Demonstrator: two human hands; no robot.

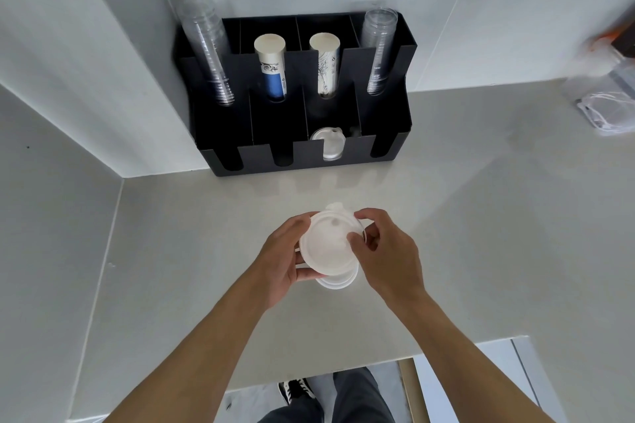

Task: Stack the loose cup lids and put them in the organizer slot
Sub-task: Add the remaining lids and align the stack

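Both your hands grip a small stack of white cup lids [328, 251] above the countertop [481, 216], well in front of the black organizer [391, 144]. Your left hand [281, 257] cups the stack's left rim, thumb underneath, while your right hand [385, 251] pinches the top lid's right edge. More lids [328, 144] already sit in the organizer's third front slot from its left, below the cup stacks.

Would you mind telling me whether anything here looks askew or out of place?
Mostly tidy. The lids held between the left hand and right hand are not squared up: lower ones stick out below the top lid. The left clear cup stack leans outward from the black organizer, unlike the one on the right.
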